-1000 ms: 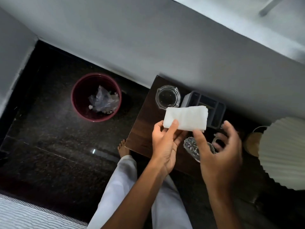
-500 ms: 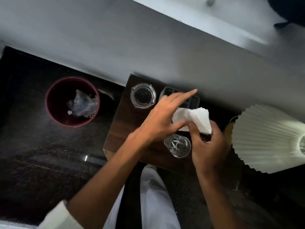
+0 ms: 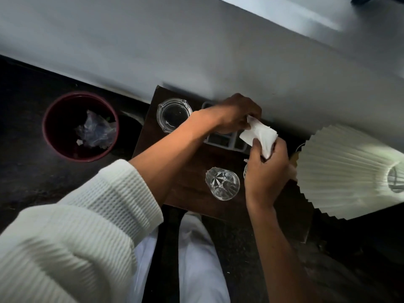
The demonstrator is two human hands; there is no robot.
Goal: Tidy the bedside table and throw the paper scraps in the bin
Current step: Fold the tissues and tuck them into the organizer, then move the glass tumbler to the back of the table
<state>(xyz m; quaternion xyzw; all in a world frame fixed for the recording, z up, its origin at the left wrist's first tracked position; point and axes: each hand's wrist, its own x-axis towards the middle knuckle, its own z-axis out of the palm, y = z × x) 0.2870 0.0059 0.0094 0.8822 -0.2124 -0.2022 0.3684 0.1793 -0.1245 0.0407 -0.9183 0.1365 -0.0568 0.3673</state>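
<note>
A white folded tissue (image 3: 260,134) is held above the back of the dark wooden bedside table (image 3: 192,189). My right hand (image 3: 266,171) grips its lower end. My left hand (image 3: 236,114) pinches its upper left corner. Under both hands stands a grey compartment organiser (image 3: 223,141), partly hidden. The dark red bin (image 3: 52,136) stands on the floor left of the table, with crumpled clear plastic and small paper bits inside.
On the table stand a glass ashtray (image 3: 173,115) at the back left and a cut-glass tumbler (image 3: 223,183) near the front. A white pleated lampshade (image 3: 349,171) overhangs the table's right side. The grey wall runs behind. My white-trousered legs are below the table's front edge.
The tissue has gone from my left hand alone into both hands and has moved right, over the organiser. The view has swung right, so the bin sits further left.
</note>
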